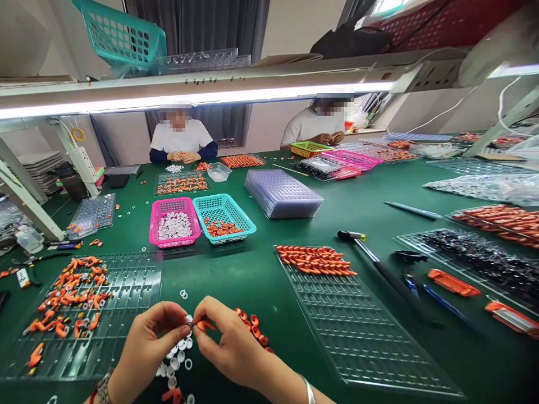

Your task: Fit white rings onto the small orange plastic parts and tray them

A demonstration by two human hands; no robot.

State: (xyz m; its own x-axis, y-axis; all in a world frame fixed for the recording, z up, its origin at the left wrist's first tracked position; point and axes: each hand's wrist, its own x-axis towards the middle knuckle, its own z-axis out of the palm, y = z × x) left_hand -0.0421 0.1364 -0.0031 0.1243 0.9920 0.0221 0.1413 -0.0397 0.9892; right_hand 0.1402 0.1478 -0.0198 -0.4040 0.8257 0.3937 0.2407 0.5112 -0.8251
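My right hand [231,343] pinches an orange curved plastic part [205,325] between thumb and forefinger. Facing it, my left hand [154,339] is closed at the fingertips on a small pale piece [189,319], perhaps a white ring; the fingers partly cover it. The two pieces meet or nearly meet between my hands. Loose white rings [180,357] lie on the table just below. Beside my right hand are several orange-red caps [255,321], partly hidden by the wrist. Another orange part [172,395] lies at the bottom edge.
A clear tray [135,286] with orange parts lies left; another clear tray [362,331] with orange rows lies right. Ahead stand a pink basket [154,224], a turquoise basket [250,227] and stacked clear trays [282,193]. Two people sit across. Tools lie right.
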